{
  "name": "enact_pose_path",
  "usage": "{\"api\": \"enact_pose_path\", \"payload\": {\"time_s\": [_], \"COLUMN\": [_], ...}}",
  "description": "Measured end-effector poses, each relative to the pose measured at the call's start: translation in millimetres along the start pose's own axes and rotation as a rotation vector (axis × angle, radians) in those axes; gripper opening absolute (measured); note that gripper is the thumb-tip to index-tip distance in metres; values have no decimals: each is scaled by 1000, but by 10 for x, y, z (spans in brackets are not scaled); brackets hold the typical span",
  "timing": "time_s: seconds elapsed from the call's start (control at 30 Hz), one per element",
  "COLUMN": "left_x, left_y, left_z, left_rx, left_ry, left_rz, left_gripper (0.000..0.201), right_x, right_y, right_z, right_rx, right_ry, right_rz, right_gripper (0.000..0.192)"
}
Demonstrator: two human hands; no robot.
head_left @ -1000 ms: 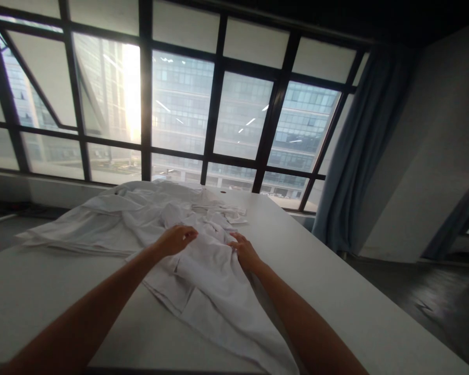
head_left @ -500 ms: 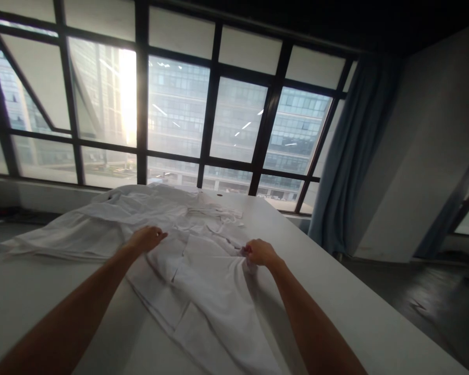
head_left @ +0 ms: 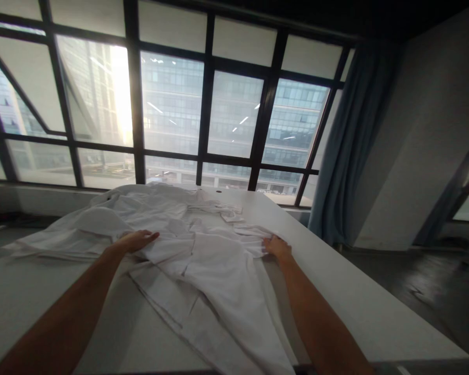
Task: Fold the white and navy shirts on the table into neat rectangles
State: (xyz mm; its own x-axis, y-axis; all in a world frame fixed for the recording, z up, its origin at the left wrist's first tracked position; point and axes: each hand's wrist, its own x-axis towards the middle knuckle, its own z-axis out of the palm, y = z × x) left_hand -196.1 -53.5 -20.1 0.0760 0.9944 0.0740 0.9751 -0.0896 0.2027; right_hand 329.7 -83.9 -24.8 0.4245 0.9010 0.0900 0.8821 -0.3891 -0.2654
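Observation:
A long white garment, like a shirt or light coat, lies spread and wrinkled on a white table, its near end reaching the front edge. My left hand rests on the cloth at its left side, fingers stretched out and pointing right. At the right side, my right hand grips the garment's edge near what looks like a sleeve; the cloth between its fingers is partly hidden. More white clothing lies heaped beyond and left of my left hand, overlapping the garment.
The white tabletop extends right of the garment, with a small dark round hole near its far end. Behind stand black-framed windows, a blue curtain and a pale pillar. Grey floor lies to the right.
My right hand has moved right, drawing the garment's edge outward and flatter. My left hand has shifted slightly left, its fingers changing from a pinch to stretched out. The view has tilted slightly.

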Motion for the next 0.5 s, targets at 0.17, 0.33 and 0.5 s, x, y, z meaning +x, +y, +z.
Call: {"api": "enact_pose_path", "payload": {"time_s": [0.17,0.33,0.5], "left_x": [17,-19,-150], "left_y": [-52,44,145], "left_z": [-10,-93,-252], "left_rx": [32,136,166], "left_ry": [7,158,323], "left_rz": [-45,-65,-125], "left_gripper": [62,58,49], "right_x": [108,194,249], "right_y": [331,539,903], "right_z": [-30,-3,-84], "right_rx": [95,270,278], "right_ry": [156,358,434], "right_rz": [252,405,508], "right_gripper": [63,102,99]}}
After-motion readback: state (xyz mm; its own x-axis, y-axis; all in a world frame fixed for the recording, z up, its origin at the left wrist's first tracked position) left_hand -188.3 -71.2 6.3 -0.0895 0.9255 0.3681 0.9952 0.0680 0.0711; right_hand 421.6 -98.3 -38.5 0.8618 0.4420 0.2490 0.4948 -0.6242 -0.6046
